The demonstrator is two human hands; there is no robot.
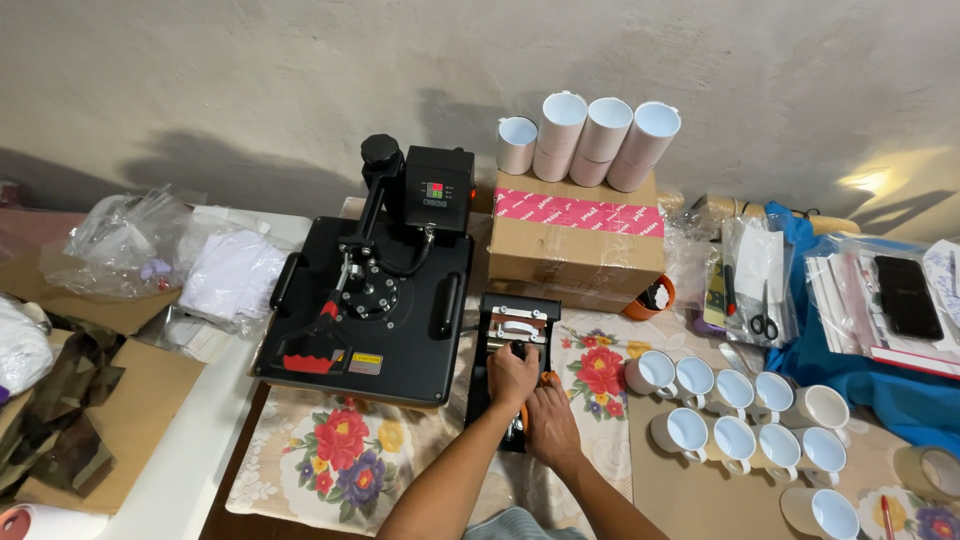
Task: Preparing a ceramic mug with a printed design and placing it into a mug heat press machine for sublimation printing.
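A small black mug press (517,320) with a white handle on top lies on a floral cloth (340,450) at the table's middle. My left hand (510,375) is closed over a black knob on the press's middle. My right hand (550,422) sits just below and to the right, its fingers curled over the press's lower body beside an orange part (547,378). What lies under my right palm is hidden. A large black flat heat press (370,300) with a control box stands directly to the left.
A cardboard box with pink tape (575,245) behind the press carries several white tumblers (590,140). Several white mugs (740,410) stand to the right, near scissors (765,322), a blue cloth (880,390) and a tape roll (925,470). Plastic bags (130,240) and camouflage fabric (60,420) lie to the left.
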